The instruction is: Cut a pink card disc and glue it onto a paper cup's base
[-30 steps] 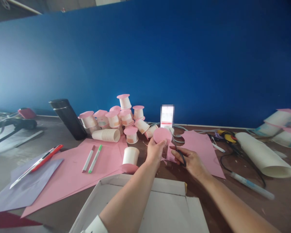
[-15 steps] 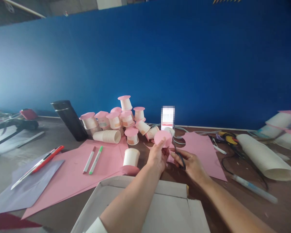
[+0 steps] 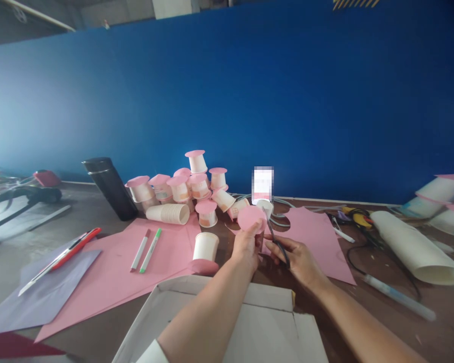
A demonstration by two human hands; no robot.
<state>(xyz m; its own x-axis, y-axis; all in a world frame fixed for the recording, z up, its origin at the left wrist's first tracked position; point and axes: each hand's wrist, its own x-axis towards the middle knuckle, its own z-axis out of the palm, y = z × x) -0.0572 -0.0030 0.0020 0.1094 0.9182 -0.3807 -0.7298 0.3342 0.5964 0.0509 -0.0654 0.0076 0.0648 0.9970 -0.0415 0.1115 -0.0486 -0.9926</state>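
Observation:
My left hand (image 3: pixel 245 247) is closed on a round pink paper disc (image 3: pixel 250 218), holding it upright above the table. My right hand (image 3: pixel 299 257) grips a pair of dark-handled scissors (image 3: pixel 275 238), whose blades reach up to the disc's right edge. Just left of my hands a white paper cup (image 3: pixel 205 247) stands upside down on a pink disc. Behind them lies a pile of white cups with pink lids (image 3: pixel 185 186), next to a sleeve of stacked cups (image 3: pixel 168 213) on its side.
Pink paper sheets (image 3: pixel 115 269) cover the table, with two marker pens (image 3: pixel 146 249) and a red utility knife (image 3: pixel 62 254) on the left. A black flask (image 3: pixel 109 187), an open white box (image 3: pixel 227 330), a rolled white sheet (image 3: pixel 414 247) and cables (image 3: pixel 357 219) surround the work area.
The disc has turned a little in my left hand and the scissors have shifted slightly along its edge. The view has tilted slightly.

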